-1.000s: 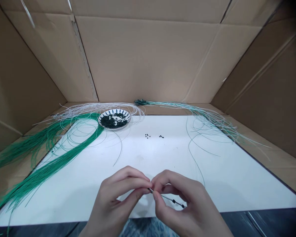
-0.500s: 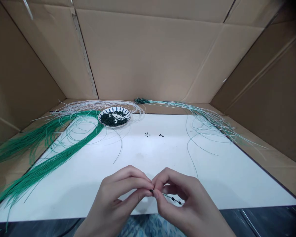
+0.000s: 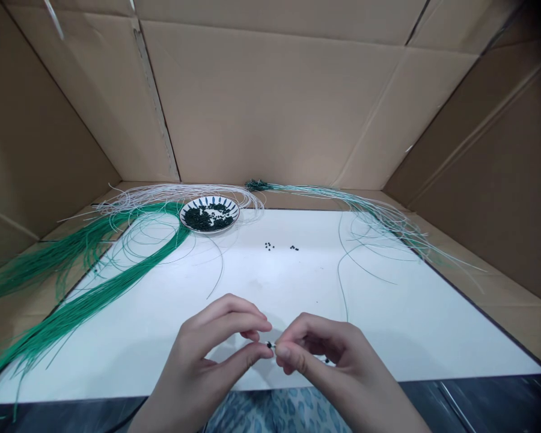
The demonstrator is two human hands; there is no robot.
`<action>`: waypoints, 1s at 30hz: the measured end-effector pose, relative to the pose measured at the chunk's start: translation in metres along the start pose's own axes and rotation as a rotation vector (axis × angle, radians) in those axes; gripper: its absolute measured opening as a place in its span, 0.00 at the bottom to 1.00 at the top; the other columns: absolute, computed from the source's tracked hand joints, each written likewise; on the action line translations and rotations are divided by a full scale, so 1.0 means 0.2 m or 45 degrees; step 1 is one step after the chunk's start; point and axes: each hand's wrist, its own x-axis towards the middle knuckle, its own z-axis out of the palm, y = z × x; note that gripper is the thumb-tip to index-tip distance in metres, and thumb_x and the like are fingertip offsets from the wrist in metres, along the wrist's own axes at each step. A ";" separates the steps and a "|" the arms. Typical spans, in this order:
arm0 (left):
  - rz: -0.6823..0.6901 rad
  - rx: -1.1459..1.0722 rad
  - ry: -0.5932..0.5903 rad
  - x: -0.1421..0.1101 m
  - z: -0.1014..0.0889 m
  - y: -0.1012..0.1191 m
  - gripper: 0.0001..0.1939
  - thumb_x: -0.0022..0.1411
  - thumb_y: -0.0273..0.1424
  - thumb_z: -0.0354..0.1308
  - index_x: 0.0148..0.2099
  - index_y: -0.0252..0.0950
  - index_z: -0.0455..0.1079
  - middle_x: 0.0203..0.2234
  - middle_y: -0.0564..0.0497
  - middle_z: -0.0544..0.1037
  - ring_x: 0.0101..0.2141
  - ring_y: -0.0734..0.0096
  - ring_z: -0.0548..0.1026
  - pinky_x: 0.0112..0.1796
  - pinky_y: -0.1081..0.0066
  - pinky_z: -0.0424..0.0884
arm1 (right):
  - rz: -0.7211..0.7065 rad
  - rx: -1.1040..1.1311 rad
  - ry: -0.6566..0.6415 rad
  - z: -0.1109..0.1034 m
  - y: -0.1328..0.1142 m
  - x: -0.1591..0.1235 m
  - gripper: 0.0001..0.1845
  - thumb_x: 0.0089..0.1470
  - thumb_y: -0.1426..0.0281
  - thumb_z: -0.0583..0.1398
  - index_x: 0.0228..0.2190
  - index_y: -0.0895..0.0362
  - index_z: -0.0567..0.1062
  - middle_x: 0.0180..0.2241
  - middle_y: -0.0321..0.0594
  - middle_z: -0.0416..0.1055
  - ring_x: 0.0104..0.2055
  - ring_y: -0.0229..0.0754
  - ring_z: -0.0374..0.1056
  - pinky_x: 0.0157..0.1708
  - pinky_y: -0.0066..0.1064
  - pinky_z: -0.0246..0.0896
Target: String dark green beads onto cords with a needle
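My right hand [image 3: 329, 361] is pinched on a thin dark wire [image 3: 297, 353] with black beads on it. One small black bead [image 3: 269, 344] shows at the wire's end, right by the fingertips of my left hand [image 3: 211, 355]. Another bead [image 3: 327, 361] peeks out beyond my right fingers. Most of the wire is hidden by my right hand. Whether my left fingers grip the bead is hard to see. Both hands hover over a white board [image 3: 297, 300].
A patterned plate [image 3: 210, 199] holds many black beads at the far edge of the board. Small bead groups [image 3: 269, 246] lie nearby. Bundles of green wire [image 3: 94, 294] sweep along the left, pale wires [image 3: 324, 192] along the right. Cardboard walls [image 3: 270, 102] surround everything.
My left hand has drawn slightly left and up, and a bead now shows at the wire's end between my hands. The wire's far part is mostly hidden behind my right hand.
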 end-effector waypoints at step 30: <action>-0.076 0.137 0.030 0.02 0.12 -0.07 0.09 0.66 0.26 0.52 0.32 0.39 0.67 0.28 0.53 0.72 0.30 0.70 0.72 0.33 0.73 0.67 | -0.219 -0.122 0.086 -0.08 0.20 0.03 0.05 0.53 0.67 0.63 0.32 0.55 0.76 0.33 0.39 0.76 0.38 0.43 0.74 0.39 0.29 0.69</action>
